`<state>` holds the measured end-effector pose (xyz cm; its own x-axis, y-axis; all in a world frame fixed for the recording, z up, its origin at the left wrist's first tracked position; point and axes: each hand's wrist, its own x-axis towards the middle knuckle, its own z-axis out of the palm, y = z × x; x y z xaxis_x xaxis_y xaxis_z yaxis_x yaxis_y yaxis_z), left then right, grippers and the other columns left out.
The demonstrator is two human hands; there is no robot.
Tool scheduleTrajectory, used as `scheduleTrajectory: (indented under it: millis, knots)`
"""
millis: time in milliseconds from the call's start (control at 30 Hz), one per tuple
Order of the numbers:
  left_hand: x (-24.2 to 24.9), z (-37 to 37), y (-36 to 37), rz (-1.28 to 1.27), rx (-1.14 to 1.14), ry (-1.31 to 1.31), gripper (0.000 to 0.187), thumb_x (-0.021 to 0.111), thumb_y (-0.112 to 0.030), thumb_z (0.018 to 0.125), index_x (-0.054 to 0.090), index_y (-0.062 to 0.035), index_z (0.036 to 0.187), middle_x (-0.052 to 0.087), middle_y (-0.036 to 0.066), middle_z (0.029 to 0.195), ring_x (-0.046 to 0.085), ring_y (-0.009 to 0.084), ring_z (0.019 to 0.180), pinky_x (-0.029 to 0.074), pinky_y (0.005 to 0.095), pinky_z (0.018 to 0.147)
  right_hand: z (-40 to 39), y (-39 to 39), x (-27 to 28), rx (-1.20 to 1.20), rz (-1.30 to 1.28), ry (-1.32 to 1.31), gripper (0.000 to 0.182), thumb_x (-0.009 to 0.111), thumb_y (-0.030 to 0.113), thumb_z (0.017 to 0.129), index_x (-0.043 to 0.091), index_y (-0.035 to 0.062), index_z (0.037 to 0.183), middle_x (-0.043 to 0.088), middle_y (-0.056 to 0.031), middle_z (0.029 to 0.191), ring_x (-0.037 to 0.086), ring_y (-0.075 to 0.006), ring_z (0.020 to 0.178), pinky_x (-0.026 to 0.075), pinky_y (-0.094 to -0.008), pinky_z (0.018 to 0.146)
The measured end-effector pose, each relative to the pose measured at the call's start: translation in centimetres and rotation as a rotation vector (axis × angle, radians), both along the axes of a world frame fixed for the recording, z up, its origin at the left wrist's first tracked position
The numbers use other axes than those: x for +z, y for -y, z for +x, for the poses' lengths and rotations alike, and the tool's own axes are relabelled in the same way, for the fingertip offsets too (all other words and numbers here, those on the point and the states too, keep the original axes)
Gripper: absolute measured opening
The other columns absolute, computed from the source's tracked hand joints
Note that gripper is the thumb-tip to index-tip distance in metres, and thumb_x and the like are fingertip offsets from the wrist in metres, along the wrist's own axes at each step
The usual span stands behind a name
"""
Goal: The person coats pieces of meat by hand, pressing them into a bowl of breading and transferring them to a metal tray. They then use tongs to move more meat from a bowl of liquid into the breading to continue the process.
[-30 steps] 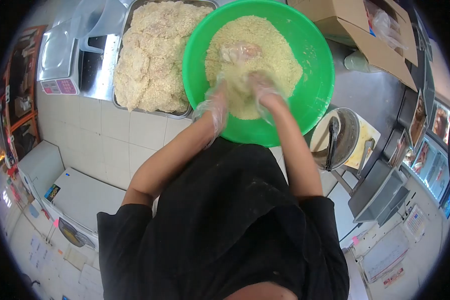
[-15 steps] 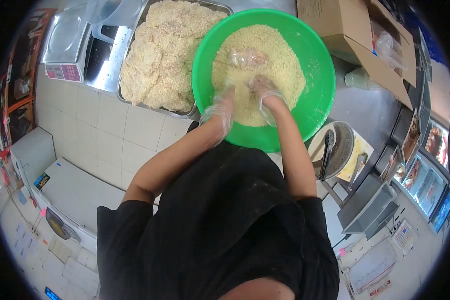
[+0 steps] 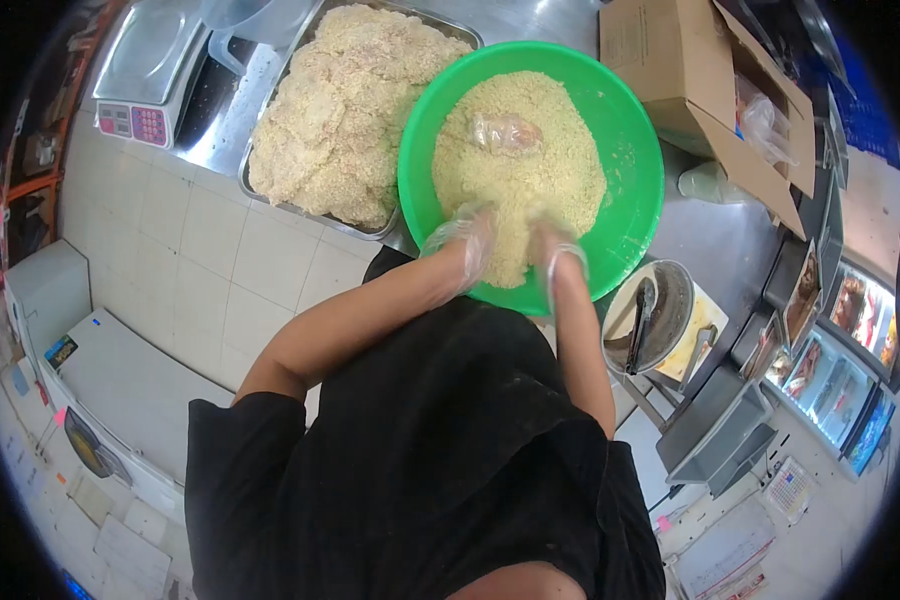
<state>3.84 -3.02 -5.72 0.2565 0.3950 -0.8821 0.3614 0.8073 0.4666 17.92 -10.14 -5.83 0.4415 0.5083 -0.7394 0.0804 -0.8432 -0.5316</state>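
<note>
A green basin holds a heap of pale yellow breadcrumbs. My left hand, in a clear plastic glove, reaches into the near left side of the crumbs. Beside it, to the right, my right hand is also gloved and sunk in the crumbs. The fingers of both hands are buried or blurred, and whatever they may hold is hidden. Farther back on the heap lies a pinkish piece that looks shiny, as if under clear plastic; I cannot make out its kind.
Left of the basin, a metal tray carries a pile of crumb-coated pieces. A weighing scale stands farther left. An open cardboard box is at the right. Near it, a round pot has black-handled tongs in it.
Both hands have drawn back through the crumbs toward my body, away from the pinkish piece. The whole view has shifted slightly. The pinkish piece stays on the heap.
</note>
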Motion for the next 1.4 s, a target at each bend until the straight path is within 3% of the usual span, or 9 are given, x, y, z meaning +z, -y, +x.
scheduleTrajectory:
  millis: [67, 167, 333, 367, 433, 767, 833, 1067, 1400]
  knots:
    - [0.1, -0.5, -0.6, 0.013, 0.043, 0.041, 0.054, 0.043, -0.045, 0.092, 0.054, -0.0030, 0.124, 0.059, 0.016, 0.120, 0.053, 0.0314, 0.111, 0.037, 0.0398, 0.099, 1.6, -0.7, 0.7, -0.134, 0.205, 0.072, 0.063, 0.056, 0.037, 0.086, 0.042, 0.0012, 0.136, 0.058, -0.0193, 0.123, 0.056, -0.0290, 0.111, 0.041, -0.0384, 0.096]
    - [-1.8, -0.7, -1.3, 0.052, 0.113, 0.053, 0.055, 0.042, -0.046, 0.092, 0.054, -0.0035, 0.125, 0.058, 0.016, 0.122, 0.052, 0.0323, 0.113, 0.036, 0.0396, 0.100, 4.1, -4.5, 3.2, 0.264, 0.163, 0.523, 0.071, 0.065, 0.033, 0.082, 0.040, -0.0053, 0.136, 0.050, -0.0201, 0.133, 0.049, -0.0292, 0.120, 0.036, -0.0350, 0.103]
    - [-6.3, 2.2, 0.1, 0.246, -0.130, -0.154, 0.064, 0.039, -0.052, 0.091, 0.047, -0.0034, 0.132, 0.047, 0.018, 0.136, 0.047, 0.0350, 0.121, 0.033, 0.0419, 0.103, 4.2, -5.6, 1.8, 0.187, 0.086, -0.229, 0.085, 0.078, 0.031, 0.069, 0.040, -0.0056, 0.135, 0.054, -0.0225, 0.124, 0.055, -0.0292, 0.112, 0.041, -0.0347, 0.097]
    - [-7.5, 1.9, -0.2, 0.059, 0.069, 0.049, 0.066, 0.039, -0.052, 0.091, 0.042, -0.0031, 0.135, 0.045, 0.018, 0.138, 0.045, 0.0346, 0.124, 0.033, 0.0427, 0.103, 4.0, -5.5, 2.2, 0.220, 0.086, -0.217, 0.085, 0.078, 0.031, 0.069, 0.040, -0.0056, 0.135, 0.054, -0.0225, 0.124, 0.055, -0.0292, 0.112, 0.041, -0.0347, 0.097]
    - [-2.8, 1.3, -1.6, 0.014, 0.072, 0.041, 0.069, 0.039, -0.053, 0.090, 0.039, -0.0031, 0.137, 0.044, 0.018, 0.139, 0.044, 0.0346, 0.125, 0.033, 0.0422, 0.103, 3.8, -5.5, 2.9, 0.548, 0.062, 0.206, 0.080, 0.079, 0.032, 0.068, 0.047, -0.0058, 0.130, 0.058, -0.0201, 0.118, 0.057, -0.0282, 0.108, 0.043, -0.0360, 0.094]
    - [11.7, -3.6, -3.6, -0.132, -0.010, 0.017, 0.082, 0.048, -0.058, 0.086, 0.029, -0.0039, 0.144, 0.029, 0.016, 0.149, 0.030, 0.0303, 0.136, 0.023, 0.0411, 0.109, 0.7, -3.8, 11.8, 0.604, -0.099, 0.699, 0.069, 0.071, 0.050, 0.069, 0.061, 0.0017, 0.117, 0.054, -0.0212, 0.128, 0.048, -0.0338, 0.121, 0.034, -0.0405, 0.104]
    - [12.4, -5.1, -3.9, -0.068, 0.050, 0.126, 0.079, 0.051, -0.054, 0.086, 0.030, -0.0044, 0.144, 0.032, 0.016, 0.148, 0.031, 0.0296, 0.135, 0.024, 0.0412, 0.109, 0.9, -4.5, 13.0, 0.635, 0.068, 0.862, 0.057, 0.077, 0.039, 0.067, 0.065, 0.0019, 0.109, 0.061, -0.0199, 0.114, 0.057, -0.0352, 0.106, 0.042, -0.0411, 0.097]
    - [14.3, -10.6, -5.5, -0.023, 0.426, 0.517, 0.066, 0.064, -0.036, 0.086, 0.040, -0.0029, 0.137, 0.046, 0.011, 0.136, 0.046, 0.0228, 0.121, 0.038, 0.0372, 0.098, -3.5, -9.5, 20.6, 0.564, 0.307, 0.758, 0.055, 0.079, 0.038, 0.066, 0.067, 0.0018, 0.105, 0.060, -0.0169, 0.114, 0.055, -0.0326, 0.108, 0.040, -0.0411, 0.097]
    - [14.0, -18.4, -16.1, 0.565, 0.515, 0.296, 0.049, 0.061, -0.035, 0.088, 0.054, -0.0032, 0.124, 0.061, 0.010, 0.114, 0.057, 0.0232, 0.102, 0.045, 0.0339, 0.089, -12.8, -24.0, 20.4, 0.564, 0.658, 0.662, 0.051, 0.074, 0.045, 0.070, 0.067, -0.0016, 0.089, 0.064, -0.0172, 0.087, 0.058, -0.0298, 0.080, 0.045, -0.0406, 0.075]
